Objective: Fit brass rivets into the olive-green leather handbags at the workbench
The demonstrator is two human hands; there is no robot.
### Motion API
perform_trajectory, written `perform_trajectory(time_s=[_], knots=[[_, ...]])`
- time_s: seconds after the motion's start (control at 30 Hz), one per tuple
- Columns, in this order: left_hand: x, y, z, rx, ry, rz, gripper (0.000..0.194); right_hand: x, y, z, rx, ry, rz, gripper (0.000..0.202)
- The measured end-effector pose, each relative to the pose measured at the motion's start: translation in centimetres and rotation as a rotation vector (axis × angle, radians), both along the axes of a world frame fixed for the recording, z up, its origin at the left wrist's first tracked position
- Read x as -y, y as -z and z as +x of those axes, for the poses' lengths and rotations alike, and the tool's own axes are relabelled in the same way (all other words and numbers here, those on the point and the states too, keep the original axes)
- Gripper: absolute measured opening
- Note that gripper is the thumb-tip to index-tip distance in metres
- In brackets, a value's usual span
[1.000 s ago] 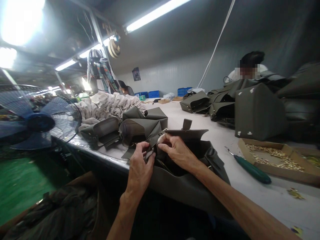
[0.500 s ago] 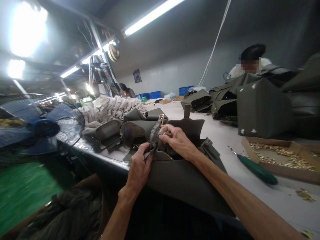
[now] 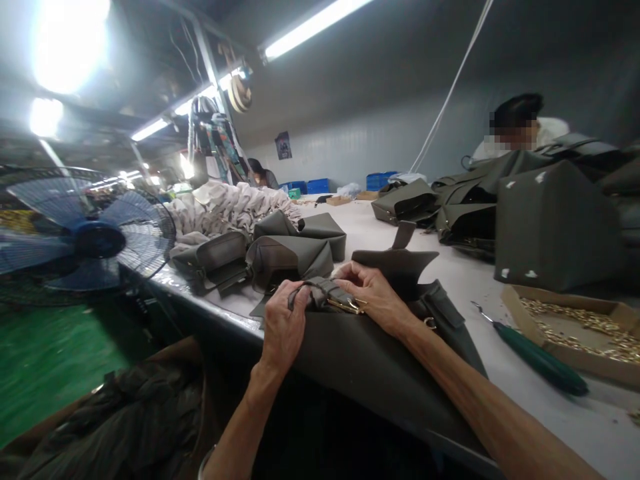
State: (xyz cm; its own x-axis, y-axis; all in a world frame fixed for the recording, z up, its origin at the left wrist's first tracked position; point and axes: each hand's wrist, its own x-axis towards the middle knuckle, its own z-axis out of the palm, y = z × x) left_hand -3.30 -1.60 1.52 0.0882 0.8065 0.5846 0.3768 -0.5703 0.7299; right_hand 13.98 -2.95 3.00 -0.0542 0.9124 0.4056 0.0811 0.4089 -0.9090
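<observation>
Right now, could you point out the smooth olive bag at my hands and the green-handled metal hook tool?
Smooth olive bag (image 3: 370,360), head view: panel facing you.
Green-handled metal hook tool (image 3: 537,355), head view: handle.

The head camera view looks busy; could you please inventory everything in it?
Slack leathery bag: 1, dark olive, under hands
Leathery strap: 1, dark olive, between hands
Metal buckle: 1, gold, on strap
Other leathery bags: several, dark olive, left and right
Crumpled cloth heap: 1, beige, left
Hooked tool: 1, green-handled, right
Cardboard tray: 1, brown, right
Small metal pieces: many, gold, in tray
Plastic crates: several, blue, table's far end
Flat table: 1, white, centre
Round caged fan: 1, blue, left
Crumpled fabric: 1 heap, dark, lower left
People: 2, white and dark tops, background
Tube lights: several, white, overhead
Doubled cord: 1, white, hanging right
Floor: 1, green, left
Left hand: 1, bare, on strap
Right hand: 1, bare, on strap
</observation>
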Motion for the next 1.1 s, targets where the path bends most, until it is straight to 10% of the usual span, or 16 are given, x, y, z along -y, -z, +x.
perform_trajectory(time_s=[0.53,1.1], knots=[[0.6,1.2,0.3,0.683,0.259,-0.588,0.036,2.5,1.9,-3.1,0.278,0.114,0.216,0.005],[1.1,1.7,-0.4,0.718,0.354,-0.571,0.027,2.4,1.7,-4.3,0.287,0.2,0.104,0.005]])
